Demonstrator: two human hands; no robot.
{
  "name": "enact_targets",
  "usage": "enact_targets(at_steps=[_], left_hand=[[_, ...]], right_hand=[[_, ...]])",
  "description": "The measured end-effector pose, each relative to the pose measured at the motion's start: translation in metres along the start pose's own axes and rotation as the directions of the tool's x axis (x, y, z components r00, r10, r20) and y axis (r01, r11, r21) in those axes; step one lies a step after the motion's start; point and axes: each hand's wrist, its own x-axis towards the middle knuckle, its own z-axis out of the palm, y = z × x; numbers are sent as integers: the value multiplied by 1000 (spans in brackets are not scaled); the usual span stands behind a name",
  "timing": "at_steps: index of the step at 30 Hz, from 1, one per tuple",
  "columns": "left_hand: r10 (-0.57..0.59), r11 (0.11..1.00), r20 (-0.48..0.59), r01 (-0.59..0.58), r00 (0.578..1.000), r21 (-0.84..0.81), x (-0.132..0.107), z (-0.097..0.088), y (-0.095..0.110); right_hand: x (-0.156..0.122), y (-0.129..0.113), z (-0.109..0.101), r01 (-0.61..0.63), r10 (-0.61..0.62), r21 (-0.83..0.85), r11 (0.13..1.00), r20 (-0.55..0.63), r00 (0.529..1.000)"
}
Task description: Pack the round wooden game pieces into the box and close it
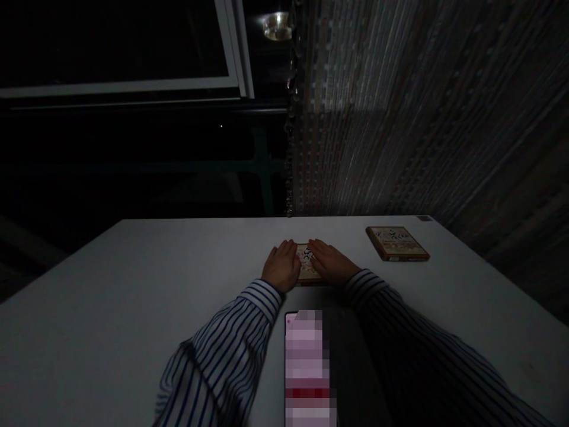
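Note:
A flat, square printed box (306, 274) in brown and cream, with dark brush-style writing, lies on the white table between my hands. My left hand (283, 265) covers its left edge, fingers together and thumb over the top face. On the opposite edge, my right hand (331, 261) lies across the box with its fingers close together. Both hands hold the box from its sides and hide much of it. A similar flat box (398, 243) lies apart at the right.
The white table (133, 284) reaches to a beaded string curtain (355, 107) at the back right. A phone (306, 362) with a lit, pixelated screen is near me, below the hands. A small dark label (424, 218) marks the far right corner. The surroundings are dim.

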Motion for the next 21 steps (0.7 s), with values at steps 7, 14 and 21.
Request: enact_targets(at_steps=[7, 14, 21], left_hand=[[9, 999, -48, -7, 999, 33, 2, 1, 2], [-11, 1000, -61, 12, 998, 25, 0, 0, 2], [-40, 999, -52, 41, 998, 15, -2, 2, 5]], right_hand=[[4, -11, -17, -14, 17, -123, 992, 26, 1000], [18, -13, -10, -21, 25, -80, 997, 42, 999], [4, 3, -6, -96, 99, -85, 992, 36, 994]])
